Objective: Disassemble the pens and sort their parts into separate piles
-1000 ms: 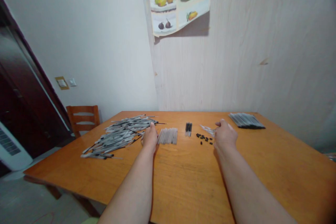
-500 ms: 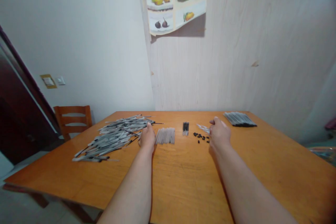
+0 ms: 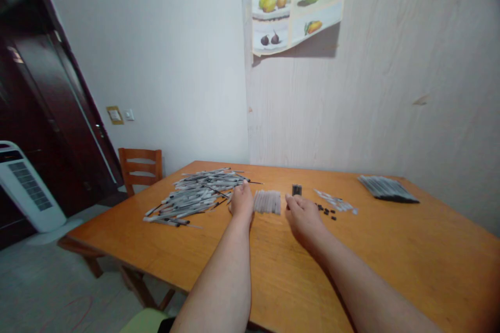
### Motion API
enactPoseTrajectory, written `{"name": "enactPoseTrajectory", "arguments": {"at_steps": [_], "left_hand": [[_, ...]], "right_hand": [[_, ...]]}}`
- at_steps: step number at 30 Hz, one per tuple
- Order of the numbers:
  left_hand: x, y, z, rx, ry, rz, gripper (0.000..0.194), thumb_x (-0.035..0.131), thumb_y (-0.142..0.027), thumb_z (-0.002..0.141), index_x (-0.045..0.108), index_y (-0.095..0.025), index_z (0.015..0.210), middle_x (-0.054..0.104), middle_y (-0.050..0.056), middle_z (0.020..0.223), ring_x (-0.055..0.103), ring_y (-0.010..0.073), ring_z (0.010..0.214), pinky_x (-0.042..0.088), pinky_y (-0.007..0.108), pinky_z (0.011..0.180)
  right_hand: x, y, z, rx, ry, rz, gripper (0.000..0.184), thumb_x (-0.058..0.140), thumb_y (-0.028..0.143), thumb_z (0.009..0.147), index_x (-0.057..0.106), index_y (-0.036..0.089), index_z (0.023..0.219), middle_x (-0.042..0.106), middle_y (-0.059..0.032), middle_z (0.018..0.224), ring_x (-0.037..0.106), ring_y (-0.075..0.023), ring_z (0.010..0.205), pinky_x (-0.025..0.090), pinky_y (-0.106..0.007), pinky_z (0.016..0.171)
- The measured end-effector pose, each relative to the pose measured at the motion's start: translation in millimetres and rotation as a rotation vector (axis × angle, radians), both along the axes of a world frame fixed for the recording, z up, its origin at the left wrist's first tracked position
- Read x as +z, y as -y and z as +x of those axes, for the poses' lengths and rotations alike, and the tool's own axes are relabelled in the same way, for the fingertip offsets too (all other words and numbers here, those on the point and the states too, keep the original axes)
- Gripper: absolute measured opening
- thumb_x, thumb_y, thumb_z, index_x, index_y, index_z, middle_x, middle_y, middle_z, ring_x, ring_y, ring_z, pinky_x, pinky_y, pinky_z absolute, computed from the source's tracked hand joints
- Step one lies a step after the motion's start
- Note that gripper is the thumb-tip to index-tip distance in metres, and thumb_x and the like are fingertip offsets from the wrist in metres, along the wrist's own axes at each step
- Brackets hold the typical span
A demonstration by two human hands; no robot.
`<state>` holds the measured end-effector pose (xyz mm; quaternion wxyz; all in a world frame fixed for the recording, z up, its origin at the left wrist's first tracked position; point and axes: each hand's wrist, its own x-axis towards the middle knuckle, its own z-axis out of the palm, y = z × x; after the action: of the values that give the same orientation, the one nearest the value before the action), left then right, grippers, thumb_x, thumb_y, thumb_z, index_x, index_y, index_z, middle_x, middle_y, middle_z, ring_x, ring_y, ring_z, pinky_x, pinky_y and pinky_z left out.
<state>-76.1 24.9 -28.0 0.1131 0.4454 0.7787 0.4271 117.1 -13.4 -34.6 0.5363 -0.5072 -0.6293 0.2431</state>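
Note:
My left hand (image 3: 241, 202) is closed, thumb uppermost, between a loose pile of grey-and-black pens (image 3: 195, 199) and a neat row of translucent pen barrels (image 3: 267, 202). Whatever its curled fingers hold is hidden. My right hand (image 3: 305, 217) has thumb and forefinger pinched together, just right of the row; anything in that pinch is too small to make out. Behind it lies a short bundle of black pen parts (image 3: 297, 189), partly covered by the hand. To its right are small black plugs (image 3: 326, 211) and several clear, pointed pieces (image 3: 336, 201).
A flat stack of pens with dark ends (image 3: 387, 189) lies at the back right of the wooden table (image 3: 273, 265). A chair (image 3: 140, 167) stands beyond the left edge. The wall behind carries a fruit poster (image 3: 299, 10).
My right hand has moved left, from beside the clear pieces and black plugs towards the barrel row, uncovering the clear pieces. My left hand stays by the pile. The view has turned left.

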Motion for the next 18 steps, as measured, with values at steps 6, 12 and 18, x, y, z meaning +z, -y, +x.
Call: {"name": "enactPoseTrajectory", "arguments": {"at_steps": [6, 12, 18], "left_hand": [[8.0, 10.4, 7.7, 0.026, 0.055, 0.040, 0.054, 0.025, -0.061, 0.094, 0.063, -0.026, 0.107, 0.072, 0.010, 0.114, 0.064, 0.0289, 0.110, 0.046, 0.042, 0.091], [3.3, 13.5, 12.3, -0.006, 0.065, 0.169, 0.040, 0.035, -0.051, 0.095, 0.063, -0.027, 0.110, 0.071, 0.007, 0.116, 0.064, 0.0237, 0.110, 0.044, 0.037, 0.095], [8.8, 18.1, 17.6, -0.010, 0.123, 0.224, 0.034, 0.040, -0.044, 0.095, 0.063, -0.027, 0.113, 0.071, 0.005, 0.117, 0.064, 0.0216, 0.110, 0.045, 0.033, 0.094]], "right_hand": [[-8.3, -4.6, 1.9, 0.033, 0.389, -0.030, 0.047, 0.046, 0.046, 0.091, 0.050, 0.020, 0.053, 0.052, -0.0005, 0.054, 0.043, -0.0139, 0.055, 0.024, -0.025, 0.055], [-5.9, -1.4, -6.4, 0.137, 0.457, -0.084, 0.044, 0.045, 0.041, 0.092, 0.050, 0.020, 0.053, 0.055, -0.0017, 0.054, 0.048, -0.0148, 0.056, 0.027, -0.026, 0.056], [-1.9, 3.8, -8.3, 0.185, 0.558, -0.101, 0.043, 0.043, 0.043, 0.092, 0.057, 0.020, 0.058, 0.062, -0.0057, 0.061, 0.052, -0.0175, 0.060, 0.029, -0.026, 0.056]]}}
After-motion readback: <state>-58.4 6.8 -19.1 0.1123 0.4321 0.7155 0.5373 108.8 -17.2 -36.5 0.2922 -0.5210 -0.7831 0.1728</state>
